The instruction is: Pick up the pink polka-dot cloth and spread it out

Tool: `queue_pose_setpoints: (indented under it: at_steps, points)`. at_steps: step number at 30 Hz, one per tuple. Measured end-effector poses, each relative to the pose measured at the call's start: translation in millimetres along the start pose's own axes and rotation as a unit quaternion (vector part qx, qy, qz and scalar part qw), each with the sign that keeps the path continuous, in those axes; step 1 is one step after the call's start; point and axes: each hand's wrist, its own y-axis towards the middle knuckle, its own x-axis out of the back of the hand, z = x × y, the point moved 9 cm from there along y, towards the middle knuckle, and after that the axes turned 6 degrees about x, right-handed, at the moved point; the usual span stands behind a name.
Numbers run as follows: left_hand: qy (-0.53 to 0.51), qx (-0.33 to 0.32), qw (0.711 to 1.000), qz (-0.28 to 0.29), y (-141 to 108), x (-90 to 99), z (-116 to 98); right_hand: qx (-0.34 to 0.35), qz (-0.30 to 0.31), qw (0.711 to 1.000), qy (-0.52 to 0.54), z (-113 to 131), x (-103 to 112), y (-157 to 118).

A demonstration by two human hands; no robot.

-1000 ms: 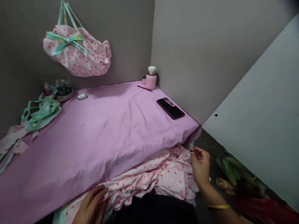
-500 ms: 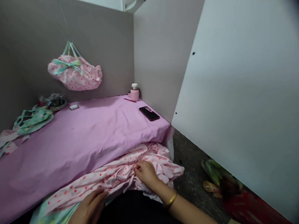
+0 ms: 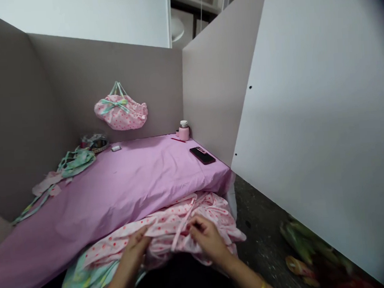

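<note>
pink-covered table (image 3: 116,188) is filling most of the view, w/ grey partitions around it. pink dotted fabric (image 3: 171,226) is lying bunched on the lap at the table's near edge, over a mint piece (image 3: 79,279). left hand (image 3: 133,249) and right hand (image 3: 208,239) are both pinching folds of it, fingers closed on cloth. judging: gathering/sorting step; next move prob. needs an edge found and pulled taut. phone (image 3: 202,155) and small bottle (image 3: 184,130) are sitting well apart.

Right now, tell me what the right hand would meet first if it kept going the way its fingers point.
The right hand points up and left across the lap. It already grips the dotted pink cloth; pushing on, it would likely meet the left hand holding the same bunch, though depth is hard to judge.
</note>
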Motion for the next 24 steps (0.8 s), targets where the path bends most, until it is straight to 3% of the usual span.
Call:
queue_pose_setpoints:
  at_steps: [3, 6, 9, 11, 15, 18, 21, 24]
  points:
    - [-0.202, 0.067, 0.976, -0.044, -10, 50.4, -7, -0.024, -0.038, 0.999, -0.012, -18, 36, 0]
    - [-0.249, 0.068, 0.964, -0.061, -18, 79.4, -27, -0.014, 0.027, 0.998, -0.063, -27, 38, -7]
    - [-0.225, 0.048, 0.971, -0.066, -17, 87.3, -46, -0.002, 0.1, 0.987, -0.129, -27, 15, -14]
    - [-0.202, 0.039, 0.976, -0.068, -13, 87.0, -56, 0.015, 0.107, 0.982, -0.156, -17, 0, -10]
    - [-0.136, 0.026, 0.989, -0.057, -2, 87.5, -70, 0.122, 0.1, 0.977, -0.146, 29, -29, 15]
    - [-0.063, 0.024, 0.997, -0.048, 7, 96.4, -66, 0.172, 0.138, 0.971, -0.096, 60, -43, 39]
    - [0.021, 0.022, 0.999, -0.036, 10, 109.1, -56, 0.124, 0.188, 0.974, -0.021, 71, -37, 64]
    - [0.074, -0.01, 0.996, -0.043, 9, 113.9, -65, 0.102, 0.174, 0.979, 0.02, 89, -11, 90]
